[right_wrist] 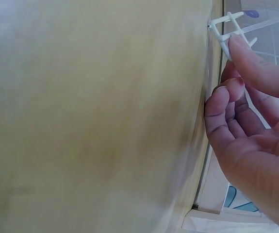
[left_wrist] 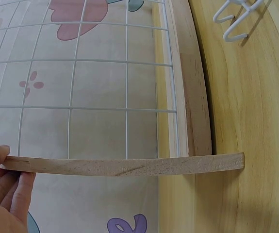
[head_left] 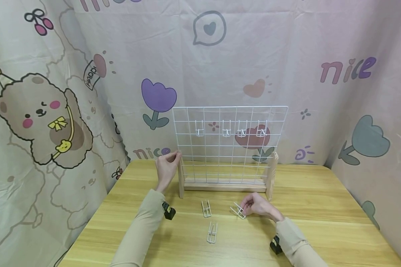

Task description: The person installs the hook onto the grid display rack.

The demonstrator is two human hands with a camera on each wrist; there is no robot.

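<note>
Your right grip (head_left: pixel 256 205) pinches a white wire hook (head_left: pixel 239 210), which juts toward nine o'clock; whether it touches the worktop (head_left: pixel 320 207) you can't tell. Gripped near one end, it could twist or slip if your pinch is light. Further out, the nearer loose hook (head_left: pixel 212 233) lies at eight o'clock, the farther loose hook (head_left: pixel 206 209) at nine. Toward ten, your left grip (head_left: pixel 168 165) pinches the wooden upright (head_left: pixel 181 181); an uneven pull could tip it. At eleven stands the wire grid (head_left: pixel 221 145): a jolt could unseat its four hung hooks (head_left: pixel 226 132).
</note>
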